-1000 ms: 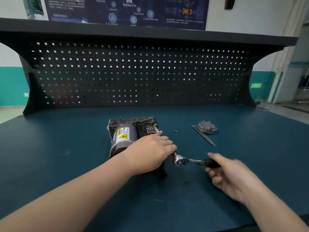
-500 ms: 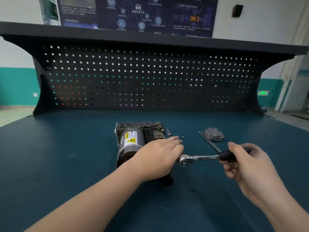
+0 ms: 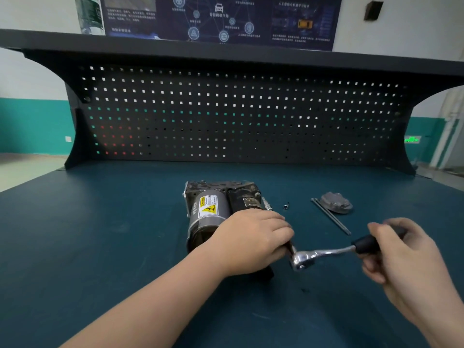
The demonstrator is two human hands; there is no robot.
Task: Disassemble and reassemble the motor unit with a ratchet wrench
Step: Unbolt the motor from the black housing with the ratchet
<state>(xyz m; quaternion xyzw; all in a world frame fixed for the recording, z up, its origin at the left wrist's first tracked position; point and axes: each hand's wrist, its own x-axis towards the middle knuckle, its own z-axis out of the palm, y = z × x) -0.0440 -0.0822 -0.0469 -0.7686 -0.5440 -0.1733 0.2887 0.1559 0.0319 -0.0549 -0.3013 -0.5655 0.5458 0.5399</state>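
Observation:
The motor unit [image 3: 213, 212], dark with a yellow warning label, lies on the teal workbench [image 3: 100, 247] in the middle. My left hand [image 3: 251, 242] rests over its near right end and grips it there. My right hand [image 3: 399, 254] is closed round the black handle of the ratchet wrench [image 3: 324, 254]. The chrome ratchet head sits just right of my left fingers, against the unit's right side; the socket and bolt under it are hidden.
A grey metal cover [image 3: 335, 202] and two long bolts [image 3: 330, 218] lie to the right of the unit. A small socket [image 3: 286, 205] sits between them and the unit. A black pegboard [image 3: 238, 116] closes off the back of the bench.
The wrench handle has swung away from me and up, from pointing toward the near right to pointing right. My left hand has stayed on the unit. The camera has tilted slightly.

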